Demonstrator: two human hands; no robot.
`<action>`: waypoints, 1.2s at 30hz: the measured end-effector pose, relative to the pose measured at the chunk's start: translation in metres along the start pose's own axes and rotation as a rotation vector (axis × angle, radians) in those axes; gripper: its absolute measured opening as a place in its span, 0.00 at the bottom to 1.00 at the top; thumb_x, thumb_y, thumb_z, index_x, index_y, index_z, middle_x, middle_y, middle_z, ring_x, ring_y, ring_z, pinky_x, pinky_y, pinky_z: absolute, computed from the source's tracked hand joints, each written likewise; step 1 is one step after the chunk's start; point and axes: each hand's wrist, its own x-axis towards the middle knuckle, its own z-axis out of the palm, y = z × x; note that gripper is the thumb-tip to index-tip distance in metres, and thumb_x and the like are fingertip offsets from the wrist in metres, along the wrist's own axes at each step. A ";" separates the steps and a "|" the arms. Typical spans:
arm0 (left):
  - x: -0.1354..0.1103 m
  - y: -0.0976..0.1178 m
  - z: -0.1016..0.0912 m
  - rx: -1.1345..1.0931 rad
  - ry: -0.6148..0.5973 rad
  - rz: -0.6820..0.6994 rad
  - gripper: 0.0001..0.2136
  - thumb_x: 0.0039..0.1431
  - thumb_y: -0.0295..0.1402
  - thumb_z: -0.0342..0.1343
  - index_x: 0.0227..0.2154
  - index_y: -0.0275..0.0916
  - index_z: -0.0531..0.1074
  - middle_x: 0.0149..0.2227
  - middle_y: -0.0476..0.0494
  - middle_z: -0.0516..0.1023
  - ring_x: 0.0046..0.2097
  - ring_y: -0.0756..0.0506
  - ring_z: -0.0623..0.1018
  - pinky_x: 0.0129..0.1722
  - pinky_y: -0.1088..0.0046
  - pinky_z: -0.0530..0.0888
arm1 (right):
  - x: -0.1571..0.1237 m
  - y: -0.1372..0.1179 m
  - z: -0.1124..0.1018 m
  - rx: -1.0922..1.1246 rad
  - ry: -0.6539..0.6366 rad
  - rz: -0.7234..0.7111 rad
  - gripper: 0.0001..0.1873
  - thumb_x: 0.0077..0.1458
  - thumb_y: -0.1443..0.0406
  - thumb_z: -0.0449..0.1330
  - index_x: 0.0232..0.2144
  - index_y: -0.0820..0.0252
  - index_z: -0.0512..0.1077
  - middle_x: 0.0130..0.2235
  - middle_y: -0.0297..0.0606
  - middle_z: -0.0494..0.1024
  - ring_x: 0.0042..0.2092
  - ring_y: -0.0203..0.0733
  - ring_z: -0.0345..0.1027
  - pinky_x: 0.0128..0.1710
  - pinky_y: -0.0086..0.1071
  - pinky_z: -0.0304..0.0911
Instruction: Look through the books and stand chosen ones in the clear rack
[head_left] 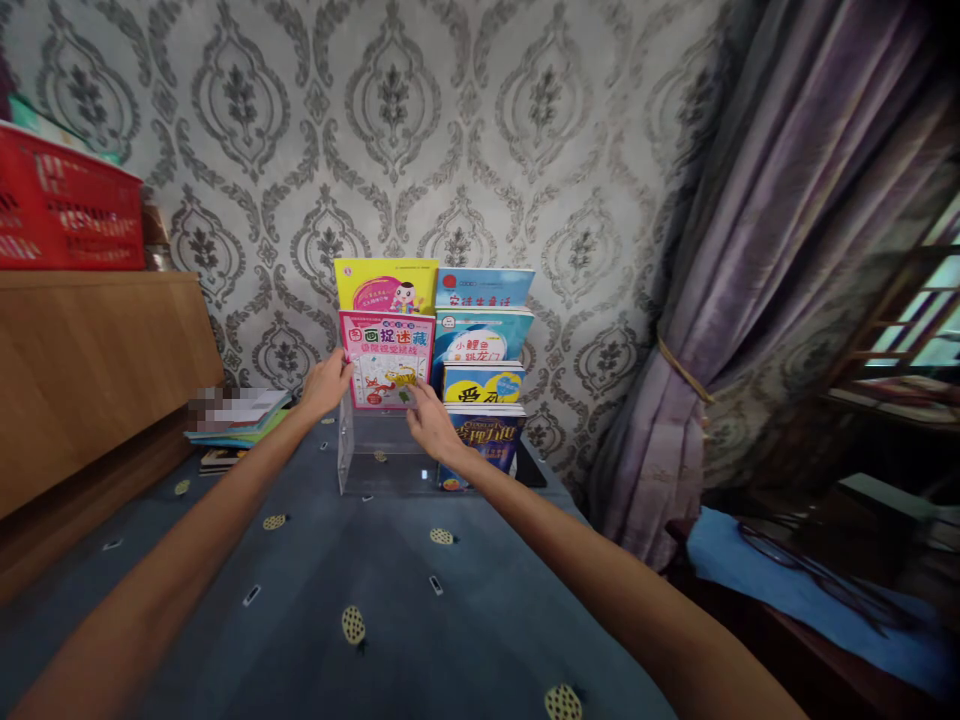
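Note:
A pink picture book (386, 350) stands upright in the left column of a clear acrylic book rack (390, 470). My left hand (326, 385) is closed at the book's left edge, fingertips against it. My right hand (433, 425) reaches to the lower right of the cover, its fingers extended and touching the front. Behind the pink book rises a yellow book (386, 282). Tiered in the right column are a light blue book (487, 287), a teal book (487, 335), a blue and yellow book (484, 384) and a dark blue book (491, 445), partly covered by my right hand.
The rack stands on a blue patterned cloth (300, 600) against a wallpapered wall. At the left are a wooden cabinet (97, 370), a red basket (67, 205) and a pile of papers (240, 415). A purple curtain (720, 300) and glasses on blue cloth (817, 570) are at the right.

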 end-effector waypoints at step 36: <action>-0.084 -0.173 0.038 0.266 -0.098 -0.254 0.22 0.62 0.32 0.47 0.56 0.27 0.65 0.61 0.21 0.65 0.65 0.28 0.60 0.58 0.43 0.64 | -0.199 -0.027 0.066 0.162 -0.310 0.095 0.23 0.63 0.68 0.49 0.59 0.60 0.68 0.61 0.48 0.70 0.63 0.49 0.62 0.62 0.50 0.62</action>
